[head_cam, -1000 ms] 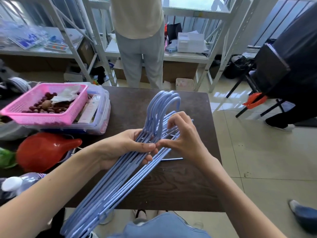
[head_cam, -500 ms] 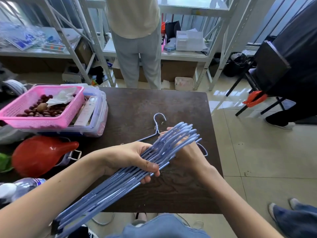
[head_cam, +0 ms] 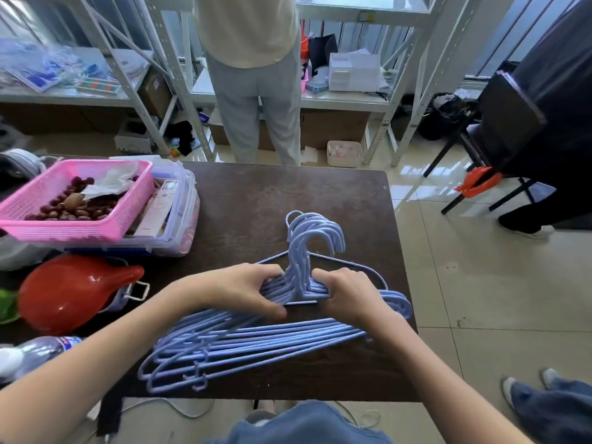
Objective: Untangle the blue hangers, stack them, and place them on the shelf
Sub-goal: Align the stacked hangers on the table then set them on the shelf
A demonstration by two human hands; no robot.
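A stack of several blue hangers [head_cam: 256,341] lies flat on the dark wooden table [head_cam: 243,200], hooks pointing away from me. My left hand [head_cam: 237,288] grips the stack's shoulders just left of the hook necks. My right hand [head_cam: 347,293] grips them just right of the necks. The bunched hooks [head_cam: 312,232] curl up between my hands. One thin silver wire hanger [head_cam: 352,267] lies under the stack, its bar showing behind my right hand. White metal shelves [head_cam: 339,100] stand beyond the table.
A pink basket [head_cam: 64,225] of red dates sits on a clear plastic box [head_cam: 179,225] at the table's left. A red gourd-shaped object [head_cam: 73,290] and a water bottle [head_cam: 38,350] lie nearer me. A person [head_cam: 253,75] stands at the shelves. A black chair [head_cam: 499,123] stands at the right.
The hanger bundle has swung from pointing diagonally away to lying crosswise and flat on the table, hooks now away from me. Both hands have shifted to either side of the hook necks.
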